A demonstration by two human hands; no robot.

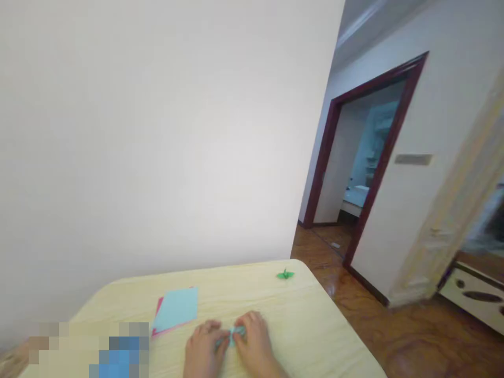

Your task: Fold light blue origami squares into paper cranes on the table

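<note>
Between my two hands is a small piece of light blue folded paper (232, 337), low over the table's front part. My left hand (205, 346) pinches its left end with thumb and fingers. On the other end, my right hand (254, 338) is closed in the same way. The fingers cover most of the paper, so its folded shape cannot be made out. To the left of my hands lies a stack of square paper sheets (177, 307), light blue on top with pink showing at the edges. A small green folded paper figure (285, 274) rests near the far right corner.
The pale wooden table (315, 325) has rounded corners and stands against a white wall (177, 131). A pixelated patch (118, 357) hides the table's near left part. To the right are a brown floor (334, 278) and a dark red door frame (394, 152).
</note>
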